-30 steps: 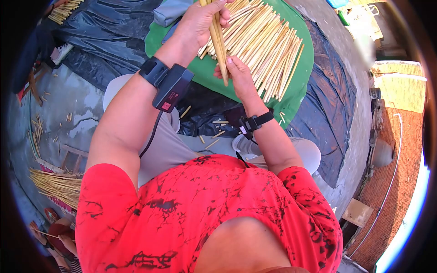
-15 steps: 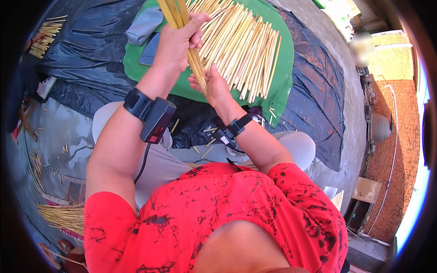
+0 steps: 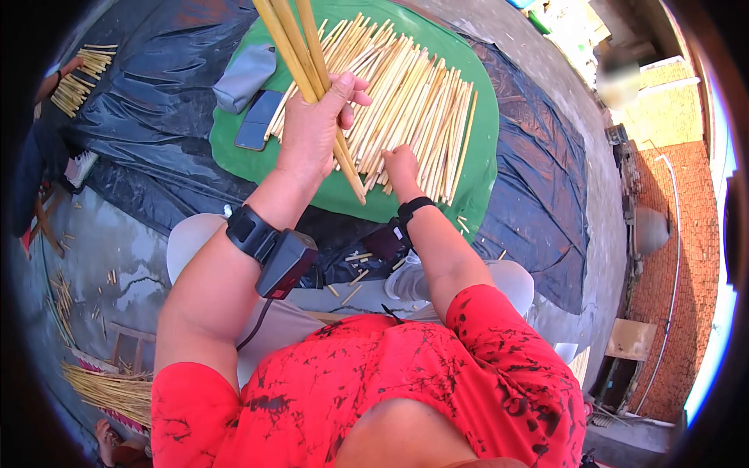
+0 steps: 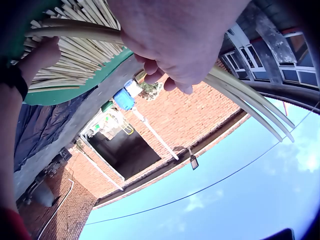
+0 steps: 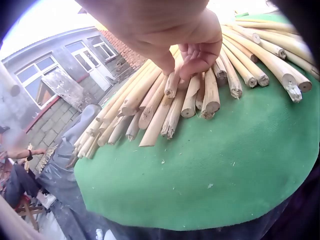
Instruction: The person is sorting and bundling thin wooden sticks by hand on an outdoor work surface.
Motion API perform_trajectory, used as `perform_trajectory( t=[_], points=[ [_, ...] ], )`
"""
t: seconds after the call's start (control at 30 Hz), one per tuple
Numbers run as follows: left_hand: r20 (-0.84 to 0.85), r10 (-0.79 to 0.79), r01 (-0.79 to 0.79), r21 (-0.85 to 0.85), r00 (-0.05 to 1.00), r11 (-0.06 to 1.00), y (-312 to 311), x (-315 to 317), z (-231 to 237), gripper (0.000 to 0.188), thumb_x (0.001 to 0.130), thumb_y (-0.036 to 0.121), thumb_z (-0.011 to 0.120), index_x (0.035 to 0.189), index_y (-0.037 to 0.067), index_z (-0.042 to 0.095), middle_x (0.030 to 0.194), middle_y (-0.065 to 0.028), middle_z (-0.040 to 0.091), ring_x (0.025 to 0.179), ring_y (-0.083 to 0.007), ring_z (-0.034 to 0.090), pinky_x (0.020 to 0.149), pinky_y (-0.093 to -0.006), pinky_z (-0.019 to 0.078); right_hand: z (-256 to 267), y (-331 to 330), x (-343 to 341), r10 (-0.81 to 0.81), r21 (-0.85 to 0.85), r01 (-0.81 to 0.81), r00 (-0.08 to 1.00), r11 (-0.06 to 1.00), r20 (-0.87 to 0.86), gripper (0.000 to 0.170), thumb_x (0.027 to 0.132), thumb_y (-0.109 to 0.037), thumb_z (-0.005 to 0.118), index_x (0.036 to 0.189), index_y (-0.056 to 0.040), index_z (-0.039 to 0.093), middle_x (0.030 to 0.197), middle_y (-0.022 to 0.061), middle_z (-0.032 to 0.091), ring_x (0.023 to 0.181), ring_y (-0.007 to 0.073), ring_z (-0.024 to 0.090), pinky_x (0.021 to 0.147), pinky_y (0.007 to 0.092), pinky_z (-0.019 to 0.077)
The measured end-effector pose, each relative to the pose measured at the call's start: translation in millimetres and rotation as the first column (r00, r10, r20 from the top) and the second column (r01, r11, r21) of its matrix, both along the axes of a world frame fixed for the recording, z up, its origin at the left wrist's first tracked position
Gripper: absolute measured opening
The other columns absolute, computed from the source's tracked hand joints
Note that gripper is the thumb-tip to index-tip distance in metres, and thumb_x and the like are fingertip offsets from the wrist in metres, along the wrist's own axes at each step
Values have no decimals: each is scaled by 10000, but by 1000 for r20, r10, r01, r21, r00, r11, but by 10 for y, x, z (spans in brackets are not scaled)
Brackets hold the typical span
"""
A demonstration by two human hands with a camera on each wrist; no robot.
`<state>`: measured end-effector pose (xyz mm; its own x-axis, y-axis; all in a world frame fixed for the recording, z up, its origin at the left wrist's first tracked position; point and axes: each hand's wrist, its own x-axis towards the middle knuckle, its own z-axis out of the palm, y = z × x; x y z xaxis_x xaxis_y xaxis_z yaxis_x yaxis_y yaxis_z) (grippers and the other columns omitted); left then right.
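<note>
My left hand [image 3: 312, 129] grips a few long yellowish sticks [image 3: 287, 47], held slantwise above the table with their lower ends toward me. In the left wrist view the same sticks [image 4: 240, 95] stick out past the fingers against the sky. A broad pile of similar sticks [image 3: 413, 101] lies side by side on a round green cloth [image 3: 234, 152]. My right hand [image 3: 402, 168] is at the pile's near ends. In the right wrist view its thumb and fingers pinch the cut end of one stick [image 5: 171, 87] among the others.
A grey pouch [image 3: 244, 78] and a dark phone [image 3: 260, 121] lie on the cloth's left side. Black plastic sheeting [image 3: 538, 171] spreads underneath, with short offcuts [image 3: 355, 288] near my feet. Another person's hand [image 3: 72, 66] is over a small stick pile at far left.
My right hand has left the lower end of the held sticks and moved to the near ends of the pile. The left hand still holds its sticks.
</note>
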<state>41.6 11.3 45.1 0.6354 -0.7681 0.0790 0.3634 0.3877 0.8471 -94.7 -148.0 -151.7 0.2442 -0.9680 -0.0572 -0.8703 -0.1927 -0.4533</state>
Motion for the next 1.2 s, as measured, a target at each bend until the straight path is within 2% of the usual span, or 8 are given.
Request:
perform_trajectory(
  t=[0.3, 0.4, 0.5, 0.63, 0.83, 0.9, 1.0, 1.2],
  points=[
    [24, -61, 59, 102, 998, 993, -14, -24, -12, 236, 883, 190, 517, 925, -35, 572, 765, -88, 594, 528, -60, 418, 491, -173, 348, -206, -244, 33, -23, -72, 16, 995, 997, -98, 268, 726, -216, 576, 623, 25, 633, 560, 163, 600, 604, 301, 622, 605, 388, 492],
    [48, -46, 41, 108, 998, 993, -37, -3, -54, 229, 885, 180, 510, 938, -36, 565, 793, -90, 599, 539, -69, 433, 500, -184, 361, -246, -338, -25, -53, 112, 53, 999, 992, -6, 261, 718, -180, 527, 609, 35, 625, 539, 159, 590, 533, 248, 603, 562, 355, 488],
    [29, -28, 23, 131, 999, 991, -52, 33, -78, 223, 886, 169, 502, 981, -25, 559, 828, -93, 606, 584, -88, 492, 521, -202, 386, 22, -129, -75, -63, 210, 34, 989, 977, 132, 243, 739, -176, 540, 669, 47, 607, 589, 128, 599, 475, 182, 564, 489, 313, 466],
    [-40, -39, 45, 146, 998, 988, -52, 129, -113, 232, 886, 171, 501, 1025, -7, 554, 855, -94, 613, 682, -120, 566, 580, -223, 427, 262, 306, 19, -136, 245, -34, 755, 969, 641, 183, 806, -155, 562, 843, 20, 526, 655, 50, 552, 473, 104, 528, 432, 249, 419],
    [-72, 133, -115, 208, 989, 971, -43, 351, -225, 315, 876, 214, 526, 1115, 9, 507, 966, -115, 599, 861, -185, 594, 694, -263, 471, 592, 890, 169, 323, -3, -477, 590, 879, 740, 150, 809, -125, 594, 850, -6, 512, 661, 71, 575, 519, 127, 548, 492, 270, 467],
    [-95, 114, -98, 157, 989, 983, 20, 379, -194, 324, 874, 205, 531, 1123, 2, 492, 1003, -130, 587, 896, -200, 588, 701, -269, 475, 715, 994, 167, 558, -156, -593, 589, 790, 584, 149, 799, -121, 603, 860, -18, 513, 667, 88, 579, 558, 158, 576, 524, 280, 479],
    [-346, 10, 39, 134, 938, 990, 111, 383, 55, 213, 903, 216, 472, 905, 7, 516, 657, -53, 534, 580, -159, 536, 548, -263, 478, 835, 1082, 133, 667, -270, -624, 581, 733, 467, 148, 781, -112, 613, 869, -35, 522, 703, 102, 589, 609, 213, 606, 553, 301, 484],
    [-218, -118, 104, -74, 969, 992, 136, 491, -117, 231, 903, 215, 470, 1002, 8, 501, 700, -58, 545, 611, -164, 548, 590, -290, 497, 779, 1003, 64, 644, -281, -600, 559, 749, 523, 146, 788, -101, 599, 913, -33, 567, 769, 90, 585, 681, 191, 589, 613, 281, 474]
  ],
)
